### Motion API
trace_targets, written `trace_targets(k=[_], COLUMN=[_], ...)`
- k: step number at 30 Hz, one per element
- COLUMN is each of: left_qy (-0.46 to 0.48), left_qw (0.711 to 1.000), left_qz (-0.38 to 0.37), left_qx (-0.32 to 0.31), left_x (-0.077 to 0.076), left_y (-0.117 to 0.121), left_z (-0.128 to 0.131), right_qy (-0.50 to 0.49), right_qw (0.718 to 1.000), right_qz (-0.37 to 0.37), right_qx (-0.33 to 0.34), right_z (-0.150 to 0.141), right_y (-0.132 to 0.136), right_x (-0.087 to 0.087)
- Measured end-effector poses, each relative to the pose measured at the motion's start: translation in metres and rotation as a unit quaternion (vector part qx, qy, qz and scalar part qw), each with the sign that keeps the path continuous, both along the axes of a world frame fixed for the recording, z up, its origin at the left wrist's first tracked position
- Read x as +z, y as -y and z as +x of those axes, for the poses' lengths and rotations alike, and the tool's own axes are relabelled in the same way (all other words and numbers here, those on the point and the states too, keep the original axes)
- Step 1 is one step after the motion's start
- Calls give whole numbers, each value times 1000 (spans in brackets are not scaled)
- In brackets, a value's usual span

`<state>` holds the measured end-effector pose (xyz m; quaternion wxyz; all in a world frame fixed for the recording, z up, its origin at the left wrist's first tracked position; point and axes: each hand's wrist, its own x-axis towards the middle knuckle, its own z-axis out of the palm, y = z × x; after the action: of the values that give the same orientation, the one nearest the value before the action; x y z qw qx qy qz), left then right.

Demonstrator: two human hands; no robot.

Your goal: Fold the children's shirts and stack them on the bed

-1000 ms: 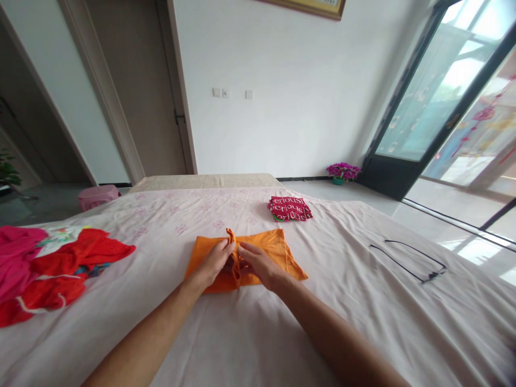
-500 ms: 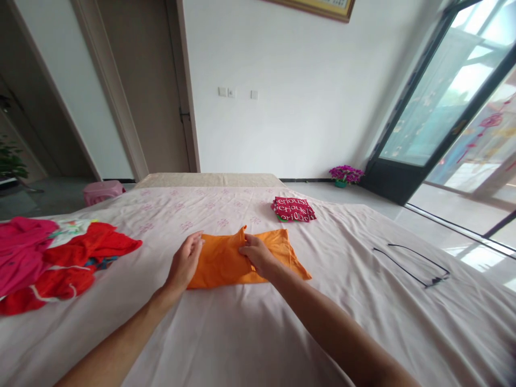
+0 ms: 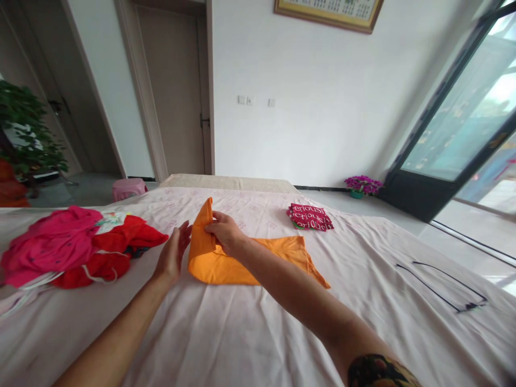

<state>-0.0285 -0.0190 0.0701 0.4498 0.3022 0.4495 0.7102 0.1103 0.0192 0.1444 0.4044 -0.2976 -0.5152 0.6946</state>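
Observation:
An orange garment (image 3: pixel 237 269) lies as a folded strip across the sheet in front of me, its exact kind unclear. My right hand (image 3: pixel 226 232) pinches a layer of its left end and holds that flap raised nearly upright. Just left of the flap is my left hand (image 3: pixel 174 252), fingers stretched and apart, seemingly not gripping the cloth. Past the garment, to the right, sits a folded dark red cloth with white lettering (image 3: pixel 310 216).
A heap of pink clothes (image 3: pixel 52 244) and red clothes (image 3: pixel 133 236) lies at the left of the sheet (image 3: pixel 226 333). Black-framed glasses (image 3: pixel 447 287) rest on the right side. Beyond stand a pink stool (image 3: pixel 129 189) and purple flowers (image 3: pixel 365 185).
My right hand has moved left, lifting the orange flap upright at the left end. My left hand has come away from the cloth slightly. The camera view has turned left.

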Motion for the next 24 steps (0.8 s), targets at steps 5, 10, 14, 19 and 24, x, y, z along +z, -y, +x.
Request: trace_targets(k=[5, 10, 14, 19, 24], left_qy=[-230, -504, -688, -777, -800], left_qw=[972, 858, 719, 624, 596], left_qz=[4, 31, 46, -8, -13], left_qx=[-51, -92, -92, -80, -71], left_x=[-11, -11, -22, -42, -56], left_y=[0, -10, -15, -15, -17], left_z=[22, 63, 98, 115, 113], right_qy=[55, 105, 122, 281, 536], right_qw=[997, 990, 987, 948, 756], right_qz=[-4, 0, 13, 55, 308], right_qx=[-59, -99, -101, -140, -217], right_z=[56, 115, 139, 162, 175], right_y=[-5, -3, 1, 4, 9], right_x=[-27, -41, -53, -64, -66])
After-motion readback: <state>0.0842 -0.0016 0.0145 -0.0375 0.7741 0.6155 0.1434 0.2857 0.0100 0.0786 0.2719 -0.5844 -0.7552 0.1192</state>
